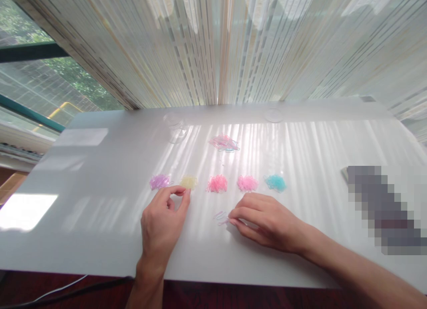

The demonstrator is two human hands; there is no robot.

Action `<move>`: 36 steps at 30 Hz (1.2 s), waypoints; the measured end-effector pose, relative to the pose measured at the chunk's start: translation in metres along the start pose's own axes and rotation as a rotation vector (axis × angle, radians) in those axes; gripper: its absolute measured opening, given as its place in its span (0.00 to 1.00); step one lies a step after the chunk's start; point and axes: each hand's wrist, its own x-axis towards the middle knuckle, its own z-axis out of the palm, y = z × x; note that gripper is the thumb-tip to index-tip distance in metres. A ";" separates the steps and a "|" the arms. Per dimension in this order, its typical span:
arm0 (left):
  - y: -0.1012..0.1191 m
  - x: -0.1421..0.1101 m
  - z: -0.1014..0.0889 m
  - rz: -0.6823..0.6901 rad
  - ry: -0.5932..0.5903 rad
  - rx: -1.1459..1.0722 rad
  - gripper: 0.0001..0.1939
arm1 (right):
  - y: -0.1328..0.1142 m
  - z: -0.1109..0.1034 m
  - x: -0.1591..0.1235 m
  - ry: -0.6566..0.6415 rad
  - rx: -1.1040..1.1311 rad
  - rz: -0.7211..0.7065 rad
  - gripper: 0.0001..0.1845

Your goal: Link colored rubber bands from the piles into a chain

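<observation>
My left hand (165,215) is closed in a pinch at the near edge of a yellow pile (188,182) of small thin loops; whatever is between its fingertips is too small to make out. My right hand (263,220) is also pinched, low over the table, its fingertips on a few loose pale purple loops (220,216). Beyond the hands, more piles stand in a row: purple (160,181), coral red (217,183), pink (247,183) and turquoise (275,182). Farther back lies a mixed pile (224,142) of pink and bluish loops. Their exact kind is unclear.
A clear jar (175,129) stands at the back left, and a round clear lid (273,115) lies at the back right. A blurred-out object (383,211) is on the right of the white table (100,238). String curtains (207,46) hang behind; a window is at left.
</observation>
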 end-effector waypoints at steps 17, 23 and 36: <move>0.019 -0.027 0.004 0.537 -0.478 -0.259 0.06 | 0.000 -0.006 -0.002 -0.235 -0.049 0.136 0.07; 0.019 -0.028 0.011 0.614 -0.420 -0.130 0.05 | 0.001 0.002 -0.002 -0.229 -0.095 0.150 0.07; 0.018 -0.027 0.011 0.599 -0.435 -0.244 0.05 | 0.003 0.004 -0.003 -0.154 -0.057 0.127 0.05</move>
